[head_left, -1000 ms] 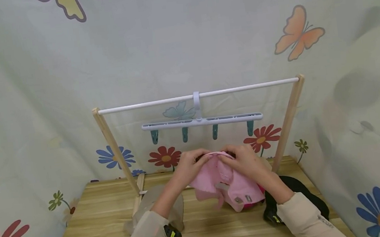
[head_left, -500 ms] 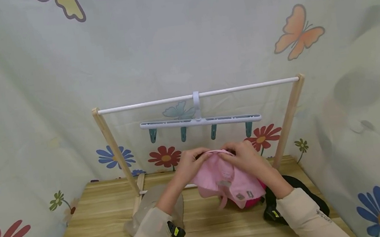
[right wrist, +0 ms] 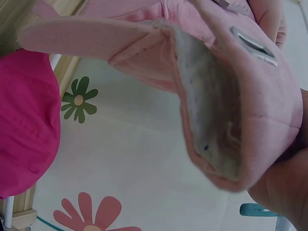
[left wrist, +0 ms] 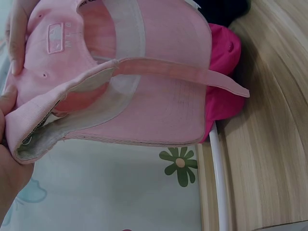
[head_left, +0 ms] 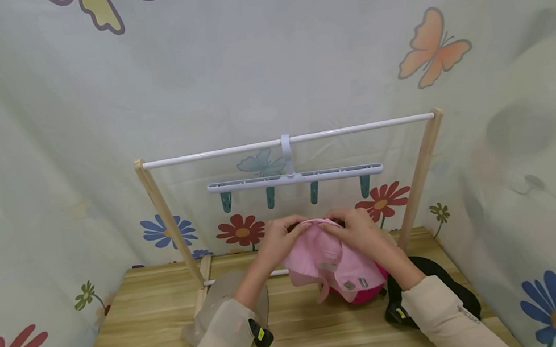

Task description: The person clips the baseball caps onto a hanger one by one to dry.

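Pink cap (head_left: 308, 259) held up below hanger (head_left: 253, 184) and on its near side, no clip (head_left: 270, 197) touching it. Vs a second ago: cap's lower part a touch right, more magenta cap (head_left: 366, 294) showing, hanger swung slightly back and forth, grip about the same. Meaning, my read: work is at a holding/adjusting stage, cap not fastened to anything. Left hand (head_left: 277, 243) and right hand (head_left: 359, 234) both pinch cap's top edge under hanger's middle, thumbs on the near face, other fingers behind, mostly hidden. Cap body drops away below the fingertips, strap (left wrist: 178, 74) dangling loose. Magenta cap below hanger, behind pink cap; grey cap (head_left: 215, 301) below hanger's left end; black cap (head_left: 450, 285) beyond and below its right end. Rack (head_left: 422, 168) carries hanger, table (head_left: 136, 327) beneath it
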`<move>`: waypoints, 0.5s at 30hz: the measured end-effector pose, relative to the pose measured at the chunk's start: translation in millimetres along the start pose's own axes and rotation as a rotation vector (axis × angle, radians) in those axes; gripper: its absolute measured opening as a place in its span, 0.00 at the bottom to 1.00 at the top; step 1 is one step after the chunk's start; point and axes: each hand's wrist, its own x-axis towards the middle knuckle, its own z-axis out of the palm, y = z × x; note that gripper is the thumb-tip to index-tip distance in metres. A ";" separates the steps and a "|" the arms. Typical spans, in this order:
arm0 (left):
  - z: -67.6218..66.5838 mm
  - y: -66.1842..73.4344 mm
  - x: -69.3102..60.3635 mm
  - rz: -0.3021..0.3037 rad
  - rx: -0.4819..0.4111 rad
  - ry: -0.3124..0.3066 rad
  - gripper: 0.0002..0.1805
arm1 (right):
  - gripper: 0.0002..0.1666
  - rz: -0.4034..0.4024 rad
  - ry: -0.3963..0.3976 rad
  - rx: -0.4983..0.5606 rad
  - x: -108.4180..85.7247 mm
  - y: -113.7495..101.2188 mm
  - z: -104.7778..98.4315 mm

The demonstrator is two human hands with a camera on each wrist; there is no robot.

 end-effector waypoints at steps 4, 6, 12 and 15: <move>1.7 -2.7 3.9 0.008 -0.005 0.000 0.13 | 0.13 0.011 0.021 0.006 0.9 3.3 0.8; 2.5 -2.8 6.0 0.010 -0.013 0.004 0.13 | 0.13 0.017 0.032 0.015 1.4 4.4 1.2; 4.1 -1.3 10.9 0.013 -0.036 0.015 0.14 | 0.16 0.036 0.062 0.051 2.8 9.0 6.4; 5.0 -2.9 12.3 0.015 -0.035 0.008 0.13 | 0.17 0.036 0.078 0.064 2.8 13.0 10.7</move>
